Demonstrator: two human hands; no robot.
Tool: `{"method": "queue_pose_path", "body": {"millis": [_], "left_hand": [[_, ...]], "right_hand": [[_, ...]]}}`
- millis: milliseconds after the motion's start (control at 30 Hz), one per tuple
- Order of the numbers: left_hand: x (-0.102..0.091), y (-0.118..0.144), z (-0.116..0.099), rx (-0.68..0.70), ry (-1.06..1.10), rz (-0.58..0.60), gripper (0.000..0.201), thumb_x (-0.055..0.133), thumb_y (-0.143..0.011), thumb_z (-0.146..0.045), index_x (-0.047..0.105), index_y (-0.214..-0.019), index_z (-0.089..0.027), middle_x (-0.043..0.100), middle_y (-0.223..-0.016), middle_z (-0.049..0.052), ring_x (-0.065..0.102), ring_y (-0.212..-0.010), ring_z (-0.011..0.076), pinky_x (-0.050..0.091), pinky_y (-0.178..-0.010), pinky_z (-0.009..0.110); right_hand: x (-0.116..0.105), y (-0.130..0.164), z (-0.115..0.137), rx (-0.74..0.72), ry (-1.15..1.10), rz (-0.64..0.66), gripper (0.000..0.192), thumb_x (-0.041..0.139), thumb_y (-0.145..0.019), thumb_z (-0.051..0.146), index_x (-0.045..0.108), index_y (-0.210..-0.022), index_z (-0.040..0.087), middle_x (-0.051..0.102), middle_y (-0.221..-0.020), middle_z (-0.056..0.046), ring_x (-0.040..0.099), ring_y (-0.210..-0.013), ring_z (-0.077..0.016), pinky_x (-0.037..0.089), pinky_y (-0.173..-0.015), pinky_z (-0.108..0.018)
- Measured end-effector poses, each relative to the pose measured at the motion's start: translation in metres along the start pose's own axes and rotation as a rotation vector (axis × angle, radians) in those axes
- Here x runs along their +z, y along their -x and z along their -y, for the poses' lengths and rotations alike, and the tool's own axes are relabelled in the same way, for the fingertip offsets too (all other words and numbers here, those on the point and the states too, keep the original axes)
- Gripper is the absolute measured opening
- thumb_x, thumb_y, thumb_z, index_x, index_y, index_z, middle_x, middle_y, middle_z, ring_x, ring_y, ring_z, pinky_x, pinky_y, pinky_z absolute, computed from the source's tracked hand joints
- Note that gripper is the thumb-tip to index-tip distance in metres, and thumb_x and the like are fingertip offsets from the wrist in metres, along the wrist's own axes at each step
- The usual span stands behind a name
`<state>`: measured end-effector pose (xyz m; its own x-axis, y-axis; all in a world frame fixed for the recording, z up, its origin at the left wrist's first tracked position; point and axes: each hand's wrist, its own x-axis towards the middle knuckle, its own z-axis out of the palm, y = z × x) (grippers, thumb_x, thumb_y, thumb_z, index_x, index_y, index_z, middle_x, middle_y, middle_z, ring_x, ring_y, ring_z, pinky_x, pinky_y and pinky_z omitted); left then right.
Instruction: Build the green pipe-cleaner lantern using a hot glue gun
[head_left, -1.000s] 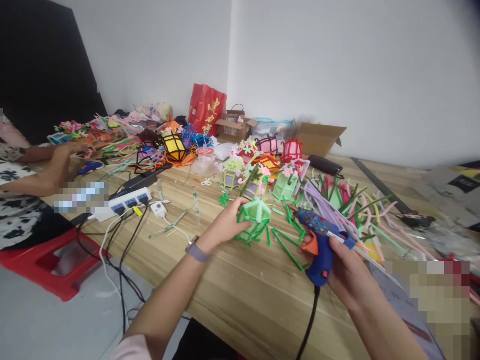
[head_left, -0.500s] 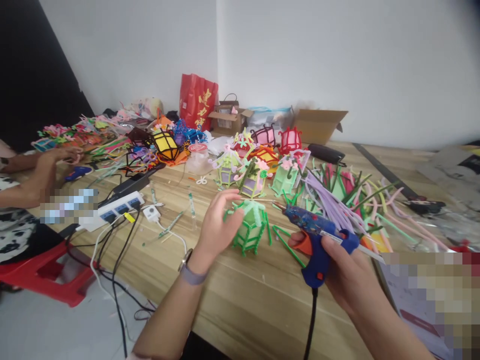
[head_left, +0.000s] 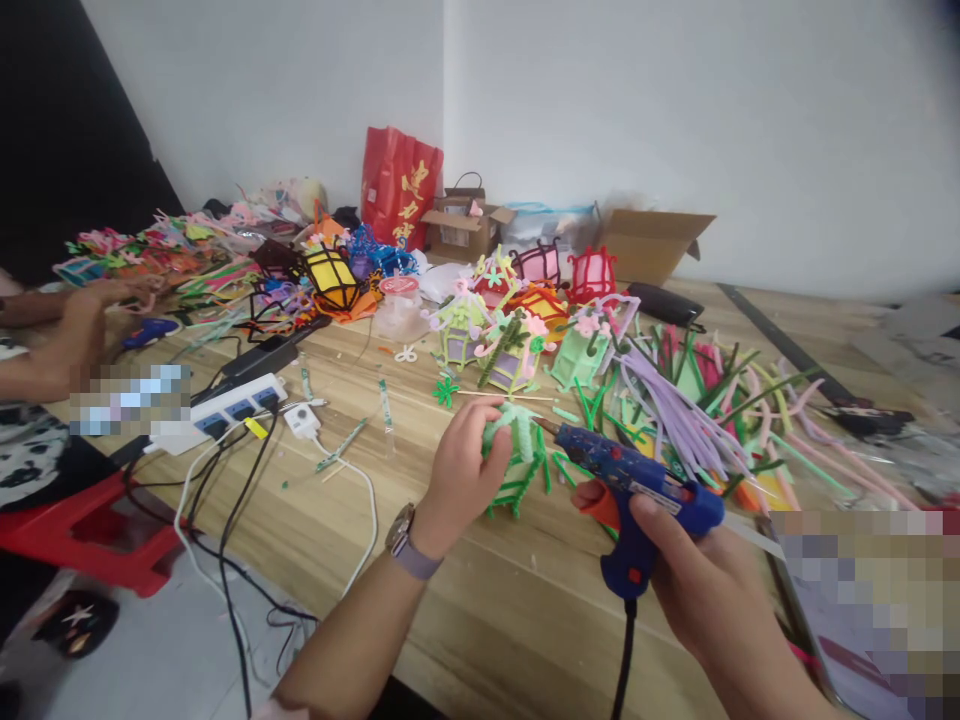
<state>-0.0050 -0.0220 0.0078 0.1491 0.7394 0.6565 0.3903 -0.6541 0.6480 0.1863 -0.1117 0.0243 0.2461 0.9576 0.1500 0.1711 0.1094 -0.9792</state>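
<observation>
A small green lantern [head_left: 519, 470] of fuzzy pipe cleaners, with a paler green top, stands on the table in front of me. My left hand [head_left: 469, 465] is curled round its left side, thumb and fingers on the upper part; the fingers hide that side. In my right hand [head_left: 686, 550] is a blue glue gun [head_left: 622, 470] with an orange trigger. Its nozzle points left, right by the lantern's top; whether it touches cannot be made out. A green pipe-cleaner flower [head_left: 445, 391] and a thin wooden stick [head_left: 525, 397] lie just behind.
Finished lanterns [head_left: 510, 350] crowd the table beyond, with loose pipe cleaners [head_left: 682, 410] at right. A power strip [head_left: 225, 410] with cables sits left. Another person's arm [head_left: 52, 350] rests at far left. A red bag [head_left: 401, 190] and cardboard boxes [head_left: 652, 245] line the wall.
My left hand has come in closer around the lantern's top, and the green flower beside it now shows. The glue gun's nozzle has come down nearer the lantern. The view has shifted slightly.
</observation>
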Motion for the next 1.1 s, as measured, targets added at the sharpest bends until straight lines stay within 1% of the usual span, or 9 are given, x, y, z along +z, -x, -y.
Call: {"method": "queue_pose_path", "body": {"millis": [133,267,433,533,633,733,900,1000,1100], "left_hand": [[0.005,0.005,-0.001,0.018,-0.009,-0.011,0.008,0.043,-0.096,-0.021,0.050,-0.099,-0.019,0.063,-0.116,0.014,0.059,-0.114,0.0202,0.047,-0.097,0.036],[0.009,0.010,0.000,0.004,-0.002,-0.021,0.011,0.040,-0.098,-0.022,0.049,-0.103,-0.019,0.062,-0.118,0.013,0.058,-0.114,0.0200,0.047,-0.097,0.037],[0.013,0.011,-0.001,-0.003,0.001,-0.034,0.013,0.038,-0.099,-0.023,0.047,-0.107,-0.019,0.061,-0.120,0.013,0.057,-0.116,0.0204,0.047,-0.099,0.038],[0.014,0.011,-0.003,-0.002,0.003,-0.041,0.014,0.037,-0.099,-0.023,0.047,-0.109,-0.019,0.061,-0.120,0.014,0.056,-0.116,0.0207,0.047,-0.099,0.039],[0.014,0.011,-0.004,-0.011,0.008,-0.037,0.015,0.037,-0.099,-0.023,0.046,-0.110,-0.019,0.060,-0.121,0.014,0.056,-0.117,0.0207,0.047,-0.100,0.040],[0.015,0.012,-0.004,-0.018,0.008,-0.032,0.016,0.036,-0.100,-0.024,0.046,-0.112,-0.020,0.060,-0.122,0.014,0.056,-0.118,0.0214,0.047,-0.100,0.041],[0.015,0.013,-0.004,-0.013,-0.002,-0.041,0.017,0.035,-0.100,-0.024,0.045,-0.112,-0.020,0.060,-0.121,0.014,0.056,-0.117,0.0215,0.047,-0.100,0.040],[0.015,0.012,-0.003,-0.002,-0.005,-0.046,0.015,0.036,-0.099,-0.024,0.045,-0.111,-0.020,0.060,-0.121,0.013,0.056,-0.116,0.0210,0.048,-0.099,0.039],[0.015,0.012,-0.002,0.009,-0.009,-0.049,0.013,0.037,-0.099,-0.023,0.045,-0.109,-0.020,0.060,-0.121,0.013,0.056,-0.116,0.0210,0.048,-0.099,0.039]], "right_hand": [[0.003,-0.001,0.000,0.068,0.003,0.000,0.044,0.065,-0.078,0.058,0.078,-0.088,0.016,0.077,-0.084,-0.013,0.073,-0.081,-0.0276,0.061,-0.068,-0.035],[0.002,0.000,-0.002,0.107,0.051,-0.014,0.046,0.065,-0.079,0.058,0.078,-0.090,0.016,0.077,-0.086,-0.013,0.072,-0.081,-0.0264,0.061,-0.061,-0.030],[0.002,-0.003,0.002,0.067,0.143,-0.047,0.046,0.065,-0.077,0.058,0.079,-0.085,0.015,0.077,-0.083,-0.012,0.072,-0.082,-0.0270,0.060,-0.061,-0.028],[0.006,-0.004,0.005,0.074,0.124,-0.079,0.047,0.065,-0.077,0.059,0.077,-0.083,0.013,0.076,-0.075,-0.011,0.073,-0.079,-0.0275,0.059,-0.058,-0.028],[0.010,-0.004,0.008,0.104,0.098,-0.082,0.046,0.066,-0.077,0.058,0.076,-0.081,0.014,0.076,-0.076,-0.011,0.072,-0.079,-0.0271,0.059,-0.056,-0.027],[0.013,-0.005,0.010,0.120,0.067,-0.087,0.044,0.067,-0.076,0.059,0.075,-0.080,0.016,0.076,-0.078,-0.010,0.072,-0.080,-0.0267,0.059,-0.059,-0.028],[0.016,-0.006,0.013,0.126,0.055,-0.094,0.044,0.069,-0.074,0.060,0.074,-0.077,0.016,0.074,-0.073,-0.009,0.071,-0.075,-0.0255,0.059,-0.061,-0.031],[0.016,-0.006,0.016,0.115,0.094,-0.106,0.045,0.069,-0.073,0.061,0.074,-0.077,0.016,0.073,-0.071,-0.008,0.070,-0.071,-0.0253,0.059,-0.061,-0.032],[0.015,-0.005,0.022,0.087,0.184,-0.107,0.046,0.066,-0.074,0.062,0.073,-0.072,0.017,0.072,-0.067,-0.006,0.070,-0.071,-0.0253,0.059,-0.065,-0.033]]}}
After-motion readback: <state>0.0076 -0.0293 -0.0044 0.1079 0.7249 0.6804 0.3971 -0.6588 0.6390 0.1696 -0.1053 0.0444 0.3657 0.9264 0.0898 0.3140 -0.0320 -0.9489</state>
